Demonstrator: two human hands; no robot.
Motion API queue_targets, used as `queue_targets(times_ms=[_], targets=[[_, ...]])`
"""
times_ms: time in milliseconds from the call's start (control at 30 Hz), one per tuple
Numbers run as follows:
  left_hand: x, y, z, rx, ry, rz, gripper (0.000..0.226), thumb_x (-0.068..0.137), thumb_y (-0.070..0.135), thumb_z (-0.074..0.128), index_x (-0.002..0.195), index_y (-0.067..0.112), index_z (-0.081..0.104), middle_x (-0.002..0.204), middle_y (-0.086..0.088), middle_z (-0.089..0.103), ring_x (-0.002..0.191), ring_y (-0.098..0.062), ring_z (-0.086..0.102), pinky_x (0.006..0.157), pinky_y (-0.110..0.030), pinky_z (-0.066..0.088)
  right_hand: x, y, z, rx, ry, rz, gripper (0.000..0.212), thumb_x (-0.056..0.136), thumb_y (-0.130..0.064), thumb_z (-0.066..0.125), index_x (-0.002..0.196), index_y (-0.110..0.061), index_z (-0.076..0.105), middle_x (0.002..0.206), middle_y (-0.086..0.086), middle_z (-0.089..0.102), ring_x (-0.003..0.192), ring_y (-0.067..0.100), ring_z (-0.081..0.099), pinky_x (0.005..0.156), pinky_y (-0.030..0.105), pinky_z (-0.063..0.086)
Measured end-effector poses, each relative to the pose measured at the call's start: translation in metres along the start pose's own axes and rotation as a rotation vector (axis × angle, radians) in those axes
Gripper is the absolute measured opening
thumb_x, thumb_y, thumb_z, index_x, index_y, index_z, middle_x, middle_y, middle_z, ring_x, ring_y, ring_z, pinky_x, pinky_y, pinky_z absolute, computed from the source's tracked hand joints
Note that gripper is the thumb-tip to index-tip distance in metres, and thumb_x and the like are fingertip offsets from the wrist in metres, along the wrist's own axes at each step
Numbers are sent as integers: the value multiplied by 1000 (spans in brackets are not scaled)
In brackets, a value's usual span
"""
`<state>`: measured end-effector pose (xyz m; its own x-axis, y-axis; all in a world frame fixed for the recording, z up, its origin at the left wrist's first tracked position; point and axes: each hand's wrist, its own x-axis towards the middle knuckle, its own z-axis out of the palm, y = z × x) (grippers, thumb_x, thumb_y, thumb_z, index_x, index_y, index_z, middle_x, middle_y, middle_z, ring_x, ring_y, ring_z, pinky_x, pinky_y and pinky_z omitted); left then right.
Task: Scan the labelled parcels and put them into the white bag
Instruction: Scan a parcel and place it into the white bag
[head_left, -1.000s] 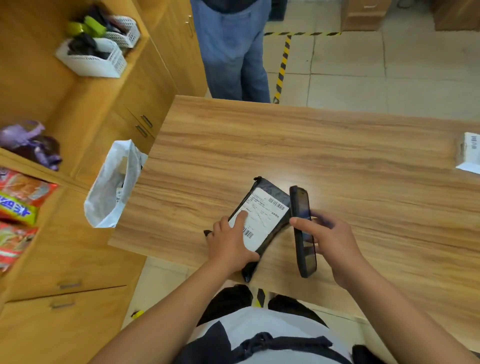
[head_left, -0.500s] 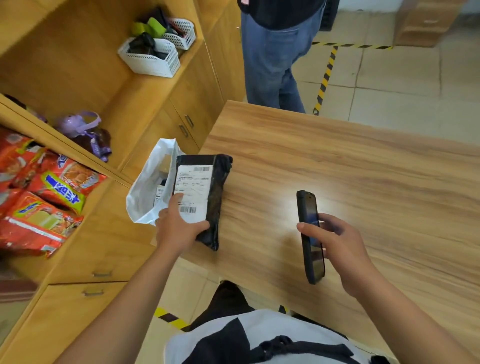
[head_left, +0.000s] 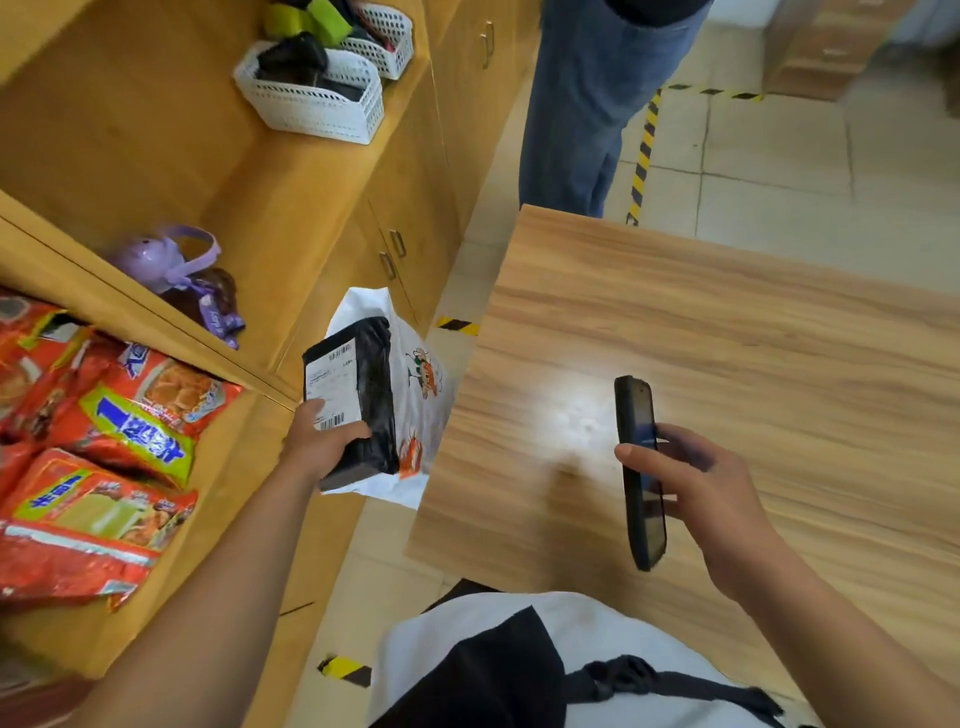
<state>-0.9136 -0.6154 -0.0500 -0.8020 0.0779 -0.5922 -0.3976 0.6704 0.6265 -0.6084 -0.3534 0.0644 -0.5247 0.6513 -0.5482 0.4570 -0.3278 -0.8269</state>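
Note:
My left hand (head_left: 323, 442) grips a black parcel (head_left: 371, 395) with a white barcode label, thumb on the label. The parcel is held off the table's left edge, right over the white bag (head_left: 423, 415), which hangs beside the table and shows orange print. My right hand (head_left: 696, 488) holds a dark handheld scanner (head_left: 640, 470) on edge above the wooden table (head_left: 753, 364), screen facing right.
A person in blue jeans (head_left: 587, 109) stands at the table's far corner. To the left are wooden shelves with red snack bags (head_left: 104, 452), a purple toy (head_left: 166, 257) and white baskets (head_left: 311, 98). Yellow-black tape marks the tiled floor.
My left hand has carried the parcel from the table leftward, past its edge, to over the white bag. My right hand stays over the table with the scanner. The view has turned left.

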Motion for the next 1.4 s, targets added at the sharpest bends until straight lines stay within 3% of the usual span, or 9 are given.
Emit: queue_targets(times_ms=[133, 300, 567, 667, 800, 967, 1200, 1300, 1400], targets=[[33, -10, -14, -56, -143, -176, 80, 74, 33, 80, 142, 28, 40, 129, -4, 51, 98, -30, 62, 65, -35, 53, 3, -5, 26, -36, 44, 32, 57, 58, -40, 94, 111, -29, 74, 107, 2, 74, 76, 13, 74, 75, 48, 59], [73, -12, -23, -16, -294, -279, 56, 80, 37, 74, 127, 16, 53, 118, -18, 64, 87, -32, 67, 51, -32, 55, 4, -7, 48, -66, 94, 65, 77, 42, -52, 92, 113, -29, 72, 107, 0, 74, 72, 15, 75, 68, 42, 56], [115, -17, -15, -92, -340, -349, 19, 86, 35, 66, 99, 22, 61, 104, -10, 67, 91, -29, 65, 64, -34, 54, 9, -10, 74, -124, 105, 101, 68, 43, -59, 85, 106, -37, 74, 98, -6, 75, 69, 16, 75, 74, 48, 59], [128, -26, -4, -33, -215, -267, 11, 90, 23, 58, 94, 16, 66, 117, -17, 66, 94, -30, 63, 86, -36, 53, 14, -9, 81, -138, 100, 106, 59, 43, -58, 85, 99, -40, 75, 93, -11, 75, 69, 14, 74, 72, 46, 58], [123, -37, 8, -16, -53, -176, 36, 95, 17, 54, 130, 19, 63, 132, -8, 59, 96, -25, 54, 78, -30, 45, 19, -6, 87, -177, 81, 96, 62, 54, -53, 85, 113, -38, 71, 101, -11, 73, 73, 8, 72, 69, 39, 57], [101, -52, 18, -125, 55, -177, 41, 92, 13, 52, 131, 22, 60, 135, -2, 56, 108, -29, 61, 93, -44, 53, 33, 5, 87, -218, 76, 83, 41, 67, -41, 91, 100, -44, 66, 100, -17, 70, 73, 2, 72, 63, 31, 51], [67, -90, 24, -153, 174, -107, 27, 89, 12, 57, 114, 18, 65, 116, -5, 66, 99, -24, 62, 82, -37, 52, 63, 25, 91, -432, 129, 92, 47, 67, -41, 90, 93, -39, 52, 98, -11, 64, 85, 26, 70, 80, 53, 59], [62, -102, 22, -138, 299, -251, 24, 88, 20, 64, 110, 10, 64, 111, -12, 67, 86, -28, 61, 67, -32, 46, 67, 30, 96, -450, 145, 100, 43, 66, -41, 90, 84, -37, 52, 94, -11, 64, 83, 27, 70, 79, 55, 59], [65, -117, 18, -220, 252, -587, 47, 92, 36, 65, 127, 6, 57, 123, -15, 61, 106, -37, 61, 81, -40, 49, 64, 33, 104, -437, 138, 96, 38, 60, -49, 86, 81, -40, 56, 96, -8, 68, 79, 28, 71, 77, 53, 59]])
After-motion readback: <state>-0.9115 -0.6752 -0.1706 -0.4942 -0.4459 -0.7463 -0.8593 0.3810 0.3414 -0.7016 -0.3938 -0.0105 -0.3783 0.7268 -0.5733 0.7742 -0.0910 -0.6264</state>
